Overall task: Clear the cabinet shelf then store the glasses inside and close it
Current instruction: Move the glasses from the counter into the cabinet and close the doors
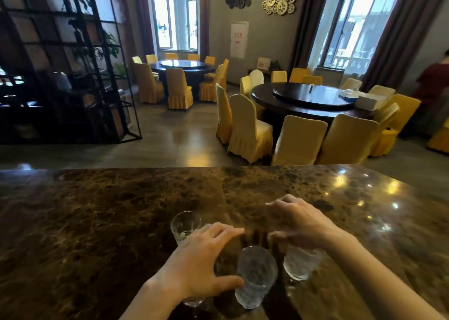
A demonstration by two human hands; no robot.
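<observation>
on the near part of the dark brown marble counter (97,210) stand three clear glasses, and all places here are told from the middle glass (256,276), a textured tumbler closest to the camera. to its left and farther back stands the left glass (185,226), partly covered by the left hand (201,261). that hand is spread wide, fingers apart, its thumb touching the left side of the middle glass near the base and its fingers arching over the counter between the two glasses; it is not closed on either. just right of the middle glass stands the right glass (301,262), with the right hand (301,220) lying over its top, blurred, fingers loosely spread; whether it grips the glass cannot be told. far beyond the counter, round dining tables (303,98) ringed by yellow-covered chairs (247,130) fill the room.
</observation>
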